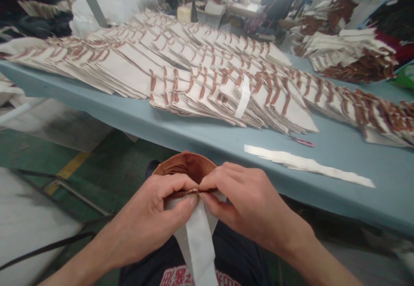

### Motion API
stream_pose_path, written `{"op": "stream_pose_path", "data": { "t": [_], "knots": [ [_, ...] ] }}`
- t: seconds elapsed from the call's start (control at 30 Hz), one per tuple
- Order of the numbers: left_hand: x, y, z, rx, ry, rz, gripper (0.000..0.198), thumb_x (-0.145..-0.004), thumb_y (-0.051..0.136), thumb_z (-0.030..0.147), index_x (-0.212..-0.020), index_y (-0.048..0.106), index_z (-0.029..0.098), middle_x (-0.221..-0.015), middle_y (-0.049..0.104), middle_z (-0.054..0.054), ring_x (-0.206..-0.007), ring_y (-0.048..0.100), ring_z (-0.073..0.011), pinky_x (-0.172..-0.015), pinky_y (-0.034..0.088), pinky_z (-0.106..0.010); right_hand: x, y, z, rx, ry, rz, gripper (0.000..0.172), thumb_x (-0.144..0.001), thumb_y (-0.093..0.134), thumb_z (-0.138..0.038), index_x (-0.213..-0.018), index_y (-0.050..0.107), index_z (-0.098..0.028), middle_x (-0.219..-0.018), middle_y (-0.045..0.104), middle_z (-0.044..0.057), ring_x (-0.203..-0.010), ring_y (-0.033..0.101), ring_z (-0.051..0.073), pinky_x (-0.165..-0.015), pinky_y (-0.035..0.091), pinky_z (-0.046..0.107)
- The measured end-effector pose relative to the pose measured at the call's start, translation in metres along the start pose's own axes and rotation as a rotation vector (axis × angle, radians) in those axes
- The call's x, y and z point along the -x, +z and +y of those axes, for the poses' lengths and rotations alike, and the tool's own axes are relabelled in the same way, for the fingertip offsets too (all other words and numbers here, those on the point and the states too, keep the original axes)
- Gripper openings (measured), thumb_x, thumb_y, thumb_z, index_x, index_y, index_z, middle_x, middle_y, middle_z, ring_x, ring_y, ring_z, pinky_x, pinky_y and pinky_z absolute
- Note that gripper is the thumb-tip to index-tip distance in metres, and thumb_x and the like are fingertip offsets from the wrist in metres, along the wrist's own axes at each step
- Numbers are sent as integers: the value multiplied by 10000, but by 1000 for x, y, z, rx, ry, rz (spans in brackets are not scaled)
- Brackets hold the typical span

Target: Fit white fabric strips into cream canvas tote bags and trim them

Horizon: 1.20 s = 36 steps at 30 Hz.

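My left hand [152, 219] and my right hand [249, 204] meet above my lap, both pinching the top edge of a brown cloth piece [186, 165]. Its curved, pouch-like opening faces away from me. A long white fabric strip [197, 245] hangs down from the pinched edge over my dark printed shirt. Where my thumbs and fingertips meet, a small glinting edge [192, 191] shows, too small to identify. My fingers hide most of the seam between brown and white.
A pale blue table edge [207, 143] runs just beyond my hands. Overlapping rows of white pieces with brown bands [207, 92] cover it. A loose white strip [307, 164] and pink-handled snips [302, 142] lie nearer me. Green floor [97, 169] shows at left.
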State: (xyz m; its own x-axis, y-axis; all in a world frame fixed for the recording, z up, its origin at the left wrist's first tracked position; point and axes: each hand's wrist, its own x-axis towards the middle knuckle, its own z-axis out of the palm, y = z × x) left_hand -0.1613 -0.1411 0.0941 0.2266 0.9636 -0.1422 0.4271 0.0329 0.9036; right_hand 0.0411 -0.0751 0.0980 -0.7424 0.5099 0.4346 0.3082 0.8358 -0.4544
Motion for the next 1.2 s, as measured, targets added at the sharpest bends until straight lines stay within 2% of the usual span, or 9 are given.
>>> {"op": "stream_pose_path", "data": {
  "t": [0.2,0.4,0.6,0.67,0.8,0.93,1.07,1.2],
  "knots": [
    [1,2,2,-123,96,73,236,-928,542,138,-788,723,195,-736,711,51,-670,621,-101,-634,434,-195,-2,-6,-6,145,-75,-80,271,-1048,532,-139,-823,682,-165,-776,759,38,-714,692,183,-640,451,314],
    [-2,7,7,-179,111,111,239,-900,529,143,-729,691,182,-676,680,43,-636,607,-105,-602,405,-212,1,-8,-12,261,-110,-104,286,-998,518,-40,-784,663,-162,-697,671,19,-612,617,187,-550,353,353],
    [-1,11,5,-201,100,98,232,-853,509,139,-671,647,178,-629,643,42,-612,574,-107,-586,374,-221,5,-9,-10,231,-101,-184,272,-1014,522,-59,-800,655,-162,-675,634,0,-600,596,171,-544,353,344],
    [-2,13,4,-189,85,100,226,-849,503,142,-652,608,176,-621,616,43,-597,544,-103,-567,359,-218,5,-6,-7,264,-121,-161,298,-1010,495,-53,-783,650,-169,-665,634,2,-589,578,172,-532,347,342],
    [-6,15,3,-96,24,57,240,-857,489,166,-618,505,185,-583,485,63,-543,428,-85,-501,301,-204,4,5,1,286,-182,8,324,-975,463,-48,-729,625,-183,-621,618,4,-560,533,167,-512,343,325],
    [-4,13,-1,-8,-10,-38,238,-850,496,192,-615,457,195,-574,374,80,-525,347,-77,-476,269,-192,7,12,4,113,-122,33,243,-923,472,-70,-747,586,-194,-609,592,-14,-544,499,135,-522,360,274],
    [1,8,-5,13,-6,-124,198,-820,514,168,-629,466,191,-594,366,85,-534,334,-72,-482,268,-180,11,13,0,-242,70,-62,122,-844,500,-111,-780,551,-202,-645,585,-36,-550,492,100,-540,378,218],
    [3,5,-6,83,-11,-213,198,-832,513,201,-637,480,189,-589,383,83,-529,340,-73,-477,284,-175,10,12,0,-532,290,-198,112,-777,529,-97,-741,526,-203,-598,485,-90,-487,386,58,-497,310,185]
  ]
}}
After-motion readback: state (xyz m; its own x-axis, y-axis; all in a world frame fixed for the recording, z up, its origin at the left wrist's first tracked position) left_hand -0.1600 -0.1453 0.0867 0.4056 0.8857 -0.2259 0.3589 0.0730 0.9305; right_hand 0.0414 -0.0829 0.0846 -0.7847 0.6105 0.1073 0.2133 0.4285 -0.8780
